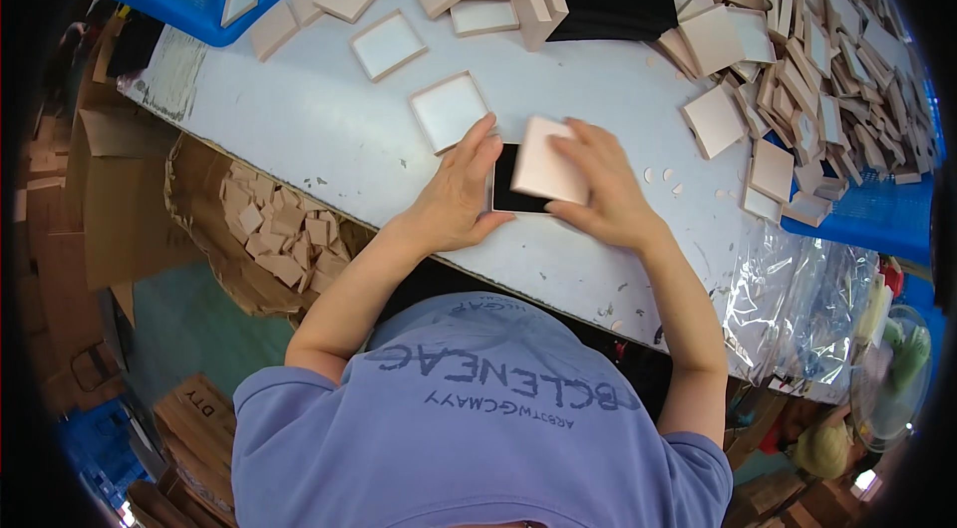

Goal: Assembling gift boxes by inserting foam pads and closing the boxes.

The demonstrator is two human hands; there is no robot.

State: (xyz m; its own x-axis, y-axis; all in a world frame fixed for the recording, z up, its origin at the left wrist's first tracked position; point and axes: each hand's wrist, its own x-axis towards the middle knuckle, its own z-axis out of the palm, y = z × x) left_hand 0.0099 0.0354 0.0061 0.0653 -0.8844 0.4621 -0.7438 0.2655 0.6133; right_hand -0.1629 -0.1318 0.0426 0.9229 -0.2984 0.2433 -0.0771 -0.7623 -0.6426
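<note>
- Shirt (478,458), at the near edge of the table (289,104): dark capitals across the front, one large line with smaller lines above and below it, partly bent by folds.
- Brown carton (202,430), below the table's left part: a short line of dark capitals.

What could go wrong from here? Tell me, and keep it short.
The pale pink box half in the right hand isn't squared up with the black-filled tray in the grip of the left hand, so their edges might catch. The heap of box pieces spills past the blue basket and could slide. Clear plastic at the table's edge might slip off.
</note>
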